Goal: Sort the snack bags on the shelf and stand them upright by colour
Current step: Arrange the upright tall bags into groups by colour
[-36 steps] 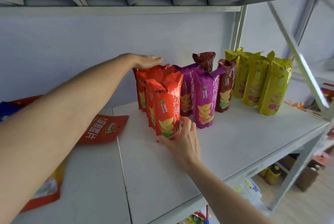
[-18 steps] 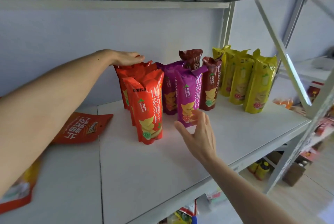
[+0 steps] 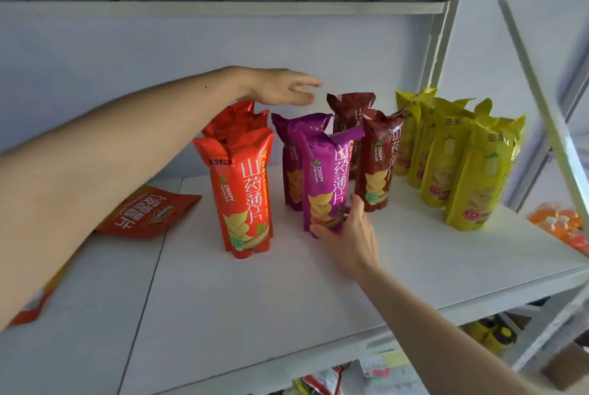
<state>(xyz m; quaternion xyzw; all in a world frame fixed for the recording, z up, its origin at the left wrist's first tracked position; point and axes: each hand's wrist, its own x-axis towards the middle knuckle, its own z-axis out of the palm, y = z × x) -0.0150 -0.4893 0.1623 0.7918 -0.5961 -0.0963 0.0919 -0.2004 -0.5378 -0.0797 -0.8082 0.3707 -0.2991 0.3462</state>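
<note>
Snack bags stand upright on the white shelf (image 3: 255, 305) in colour groups. The red bags (image 3: 242, 190) are at the left, then two purple bags (image 3: 325, 178), two dark brown bags (image 3: 376, 155), and several yellow bags (image 3: 471, 168) at the right. My right hand (image 3: 350, 235) rests against the bottom of the front purple bag, fingers spread around it. Above the tops of the red bags hovers my left hand (image 3: 280, 87), flat and open, touching nothing.
An orange-red bag (image 3: 143, 213) lies flat on the shelf at the left, and another flat bag (image 3: 35, 302) shows under my left forearm. A shelf board runs overhead. A slanted metal brace (image 3: 541, 101) crosses the right end. Goods sit on lower shelves.
My right hand left the front red bag and moved right to the base of the front purple bag. My left hand lifted off the red bag tops and shifted right.
</note>
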